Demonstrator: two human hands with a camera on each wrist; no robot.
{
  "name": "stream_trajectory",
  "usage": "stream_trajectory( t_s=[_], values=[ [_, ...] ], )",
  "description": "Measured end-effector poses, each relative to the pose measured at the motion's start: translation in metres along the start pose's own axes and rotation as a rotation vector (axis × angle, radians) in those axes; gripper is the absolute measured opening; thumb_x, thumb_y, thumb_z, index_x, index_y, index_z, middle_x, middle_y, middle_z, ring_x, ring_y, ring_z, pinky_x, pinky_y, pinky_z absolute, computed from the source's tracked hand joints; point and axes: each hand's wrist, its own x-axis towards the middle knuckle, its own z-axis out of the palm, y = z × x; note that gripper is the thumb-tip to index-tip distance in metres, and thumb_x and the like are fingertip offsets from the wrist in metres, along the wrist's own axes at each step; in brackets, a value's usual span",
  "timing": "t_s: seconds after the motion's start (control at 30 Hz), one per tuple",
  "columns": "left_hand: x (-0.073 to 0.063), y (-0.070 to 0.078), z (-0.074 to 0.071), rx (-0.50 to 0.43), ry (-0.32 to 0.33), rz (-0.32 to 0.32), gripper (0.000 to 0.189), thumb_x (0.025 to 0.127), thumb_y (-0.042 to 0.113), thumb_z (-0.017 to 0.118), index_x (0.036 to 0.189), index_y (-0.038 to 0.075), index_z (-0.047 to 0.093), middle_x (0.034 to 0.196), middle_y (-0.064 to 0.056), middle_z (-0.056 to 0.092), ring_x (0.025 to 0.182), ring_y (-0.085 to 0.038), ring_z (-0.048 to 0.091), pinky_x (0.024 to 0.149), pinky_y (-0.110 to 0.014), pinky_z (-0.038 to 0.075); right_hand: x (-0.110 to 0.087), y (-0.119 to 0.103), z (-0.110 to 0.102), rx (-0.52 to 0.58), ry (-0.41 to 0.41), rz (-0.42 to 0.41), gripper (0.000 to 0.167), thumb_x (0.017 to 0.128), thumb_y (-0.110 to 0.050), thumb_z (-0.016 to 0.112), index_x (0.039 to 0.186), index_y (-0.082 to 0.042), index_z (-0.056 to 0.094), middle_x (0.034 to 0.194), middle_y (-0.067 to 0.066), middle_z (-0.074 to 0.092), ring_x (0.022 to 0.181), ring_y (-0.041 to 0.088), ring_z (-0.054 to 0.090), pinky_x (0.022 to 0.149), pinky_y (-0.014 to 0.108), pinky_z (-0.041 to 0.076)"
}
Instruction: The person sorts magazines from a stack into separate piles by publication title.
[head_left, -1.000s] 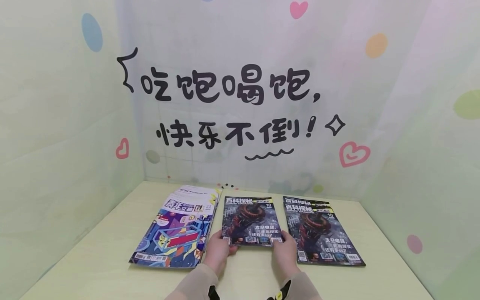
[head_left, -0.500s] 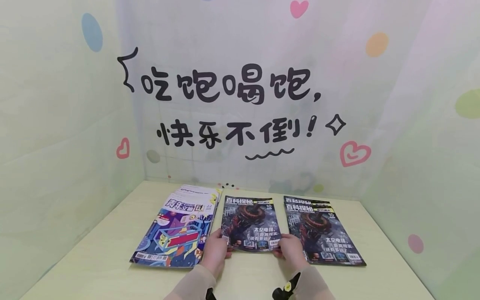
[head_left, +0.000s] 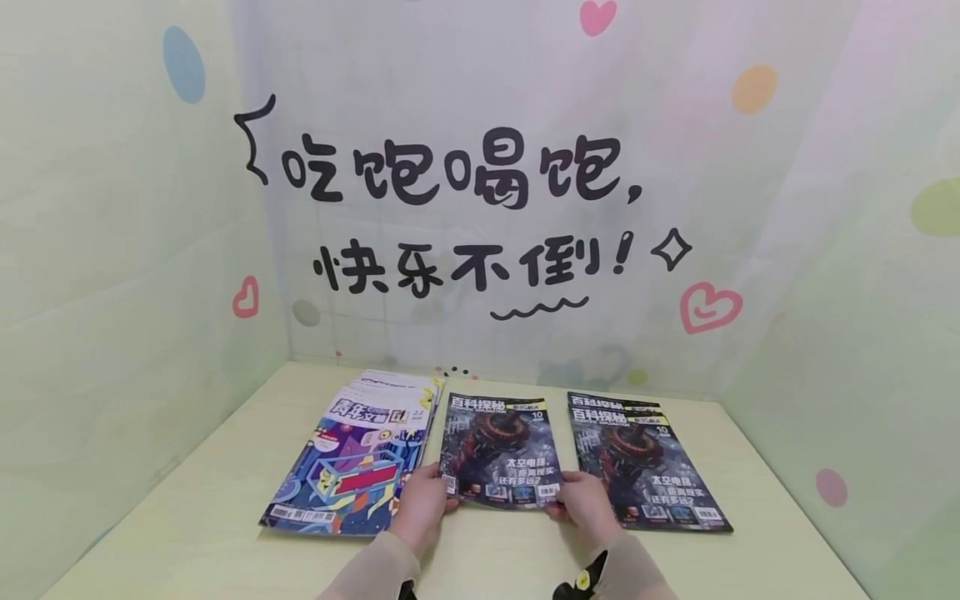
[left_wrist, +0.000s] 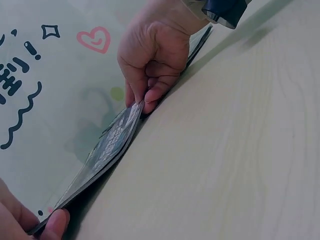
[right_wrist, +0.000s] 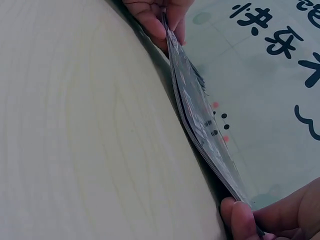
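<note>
A dark magazine (head_left: 498, 442) with a red ring-shaped structure on its cover lies between my hands in the middle of the table. My left hand (head_left: 422, 504) pinches its near left corner, and my right hand (head_left: 588, 504) pinches the near right corner. In the left wrist view the magazine's near edge (left_wrist: 112, 150) is raised, with a dark shadow below it. Layered edges show along that side in the right wrist view, where the right thumb and fingers (right_wrist: 242, 220) grip the corner. Fingers beneath the magazine are partly hidden.
To the left lies a fanned stack of colourful magazines (head_left: 348, 471). On the right, overlapping dark magazines (head_left: 648, 475) bear the same cover as the held one. Pale walls with printed lettering (head_left: 480, 179) enclose the light wooden table (head_left: 202, 492).
The magazine's near edge has come slightly toward me. My hands have moved a little apart, the right one shifting right and changing its hold at the corner. Both side stacks stay put.
</note>
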Motion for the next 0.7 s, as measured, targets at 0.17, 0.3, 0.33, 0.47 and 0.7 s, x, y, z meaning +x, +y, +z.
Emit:
stream_trajectory(
  t_s=[0.17,0.3,0.33,0.47,0.7],
  values=[
    [-0.003,-0.005,-0.002,-0.007,-0.046,0.018,0.054,0.083,-0.014,0.033,0.137,-0.015,0.039,0.131,-0.029,0.048,0.094,-0.028,0.055,0.073,-0.032,0.052,-0.002,0.005,0.002,0.0,0.034,-0.051,0.051,0.076,0.017,0.04,0.126,0.024,0.044,0.092,0.022,0.062,0.053,0.011,0.056,0.048,0.021,0.05],
    [-0.005,-0.007,-0.002,-0.044,-0.057,0.012,0.054,0.084,-0.015,0.034,0.137,-0.013,0.041,0.127,-0.025,0.052,0.091,-0.025,0.056,0.073,-0.032,0.052,-0.004,0.008,0.003,0.021,0.057,-0.073,0.053,0.073,0.018,0.04,0.126,0.023,0.045,0.095,0.024,0.062,0.052,0.01,0.055,0.048,0.021,0.049],
    [-0.006,-0.007,-0.002,-0.048,-0.054,0.013,0.054,0.083,-0.015,0.034,0.137,-0.013,0.041,0.126,-0.025,0.053,0.089,-0.024,0.056,0.072,-0.031,0.052,-0.004,0.008,0.003,0.027,0.065,-0.076,0.053,0.073,0.018,0.04,0.126,0.023,0.045,0.096,0.025,0.061,0.052,0.01,0.055,0.048,0.021,0.049],
    [-0.009,-0.007,-0.002,-0.073,-0.055,0.027,0.054,0.082,-0.016,0.035,0.135,-0.015,0.042,0.121,-0.025,0.057,0.085,-0.022,0.057,0.069,-0.03,0.053,-0.007,0.006,-0.001,0.045,0.075,-0.102,0.053,0.073,0.018,0.041,0.126,0.024,0.045,0.099,0.028,0.062,0.052,0.011,0.055,0.048,0.022,0.049],
    [-0.015,-0.001,0.004,-0.114,-0.058,0.035,0.056,0.08,-0.018,0.038,0.135,-0.015,0.042,0.12,-0.025,0.058,0.086,-0.021,0.059,0.069,-0.03,0.054,-0.012,0.0,-0.012,0.028,0.064,-0.144,0.052,0.074,0.017,0.041,0.125,0.024,0.047,0.093,0.023,0.064,0.056,0.013,0.056,0.05,0.024,0.051]
  ],
)
